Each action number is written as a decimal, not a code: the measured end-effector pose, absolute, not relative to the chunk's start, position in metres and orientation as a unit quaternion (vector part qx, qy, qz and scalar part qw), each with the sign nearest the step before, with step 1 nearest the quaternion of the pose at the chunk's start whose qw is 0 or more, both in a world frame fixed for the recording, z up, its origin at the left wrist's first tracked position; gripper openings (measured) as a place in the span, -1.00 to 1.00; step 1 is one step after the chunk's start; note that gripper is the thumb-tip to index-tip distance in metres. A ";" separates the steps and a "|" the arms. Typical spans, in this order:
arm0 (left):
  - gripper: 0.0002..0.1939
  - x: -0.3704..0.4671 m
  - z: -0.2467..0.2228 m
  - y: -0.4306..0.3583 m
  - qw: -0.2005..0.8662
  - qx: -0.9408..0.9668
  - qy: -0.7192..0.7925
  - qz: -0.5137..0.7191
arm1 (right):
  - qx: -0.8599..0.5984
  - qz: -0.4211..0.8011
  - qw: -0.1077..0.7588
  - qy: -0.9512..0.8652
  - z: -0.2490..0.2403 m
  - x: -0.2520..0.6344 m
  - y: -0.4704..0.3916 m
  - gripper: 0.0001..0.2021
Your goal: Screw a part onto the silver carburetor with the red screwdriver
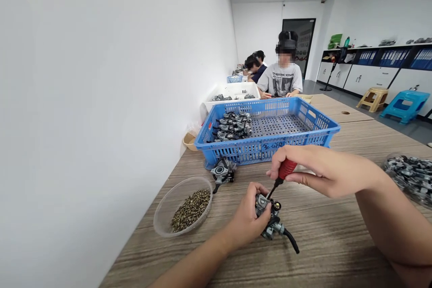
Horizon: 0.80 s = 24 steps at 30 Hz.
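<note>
A small metal carburetor (272, 227) with a black hose rests on the wooden table, gripped by my left hand (251, 216). Closed around the red handle of a screwdriver (287, 169) is my right hand (313, 168). The screwdriver slants down, its tip meeting the top of the carburetor; the exact contact point is too small to make out. A second carburetor (222, 171) lies a little way off, in front of the blue crate. Left of my hands stands a clear round bowl (162, 207) with many small brass-coloured parts (191, 209).
A blue plastic crate (236, 146) holding several carburetors (232, 125) stands ahead. Behind it are a white bin (232, 87) and a seated person (281, 78). A container of small metal parts (410, 175) sits at the right. A white wall (101, 99) borders the table's left side.
</note>
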<state>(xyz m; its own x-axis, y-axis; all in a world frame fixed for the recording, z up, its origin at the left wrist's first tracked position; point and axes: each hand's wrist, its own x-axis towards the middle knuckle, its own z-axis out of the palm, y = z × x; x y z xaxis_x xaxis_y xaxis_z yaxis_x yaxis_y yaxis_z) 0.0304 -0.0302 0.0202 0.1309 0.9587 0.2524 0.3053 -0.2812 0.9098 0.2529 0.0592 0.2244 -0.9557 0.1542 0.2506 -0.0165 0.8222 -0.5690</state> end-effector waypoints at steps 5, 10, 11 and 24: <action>-0.80 0.032 0.020 -0.030 0.357 0.661 0.482 0.451 | -0.054 0.246 0.166 -0.954 0.221 0.249 0.060 -0.90; -0.77 0.033 0.022 -0.029 0.369 0.648 0.497 0.444 | -0.079 0.120 0.215 -0.966 0.212 0.240 0.061 -0.83; -0.77 0.033 0.023 -0.029 0.372 0.645 0.500 0.442 | -0.094 0.089 0.225 -0.966 0.210 0.238 0.062 -0.81; -0.74 0.037 0.030 -0.029 0.375 0.623 0.524 0.442 | -0.050 0.244 0.149 -0.957 0.224 0.251 0.050 -0.87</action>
